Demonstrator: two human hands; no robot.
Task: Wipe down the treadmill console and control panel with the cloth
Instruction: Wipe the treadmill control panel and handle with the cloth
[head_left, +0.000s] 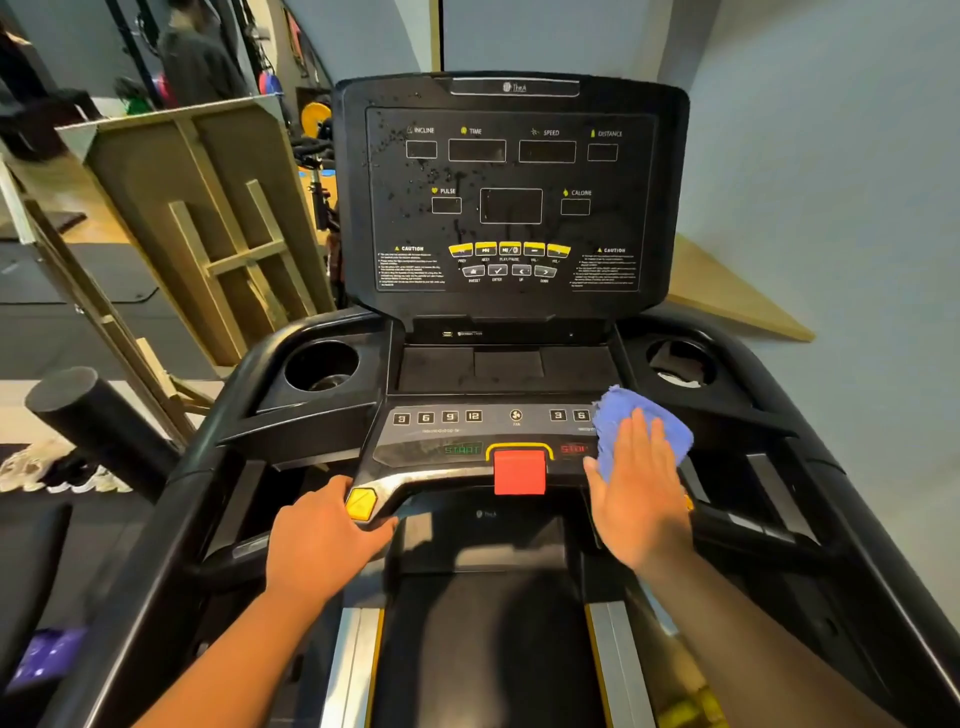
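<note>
The blue cloth (641, 428) lies bunched on the right end of the treadmill's control panel (441, 441), covering the last of the right-hand number buttons and reaching just beside the red "STOP" lettering (574, 448). My right hand (636, 488) lies flat on top of it, fingers straight and close together, palm pressing the cloth down against the panel; the thumb sticks out to the left along the panel's lower edge. My left hand (324, 535) grips the left end of the front handlebar (415, 480), fingers curled over it with the thumb resting just below the yellow button (360, 503).

Between my hands, the red safety key block (519, 472) sits in the middle of the panel under a yellow arch, with the green "START" lettering (462, 449) to its left. Above that run number buttons reading 3, 6, 9, 12 and a fan button (516, 415).

The upright console (511, 195) stands behind the panel, its display windows dark. Droplets speckle its left side around the INCLINE and PULSE labels, and a few streaks run down near the centre. A cup holder (321, 366) sits on each side of the tray below the console. The black running belt (483, 649) stretches beneath my forearms.
</note>
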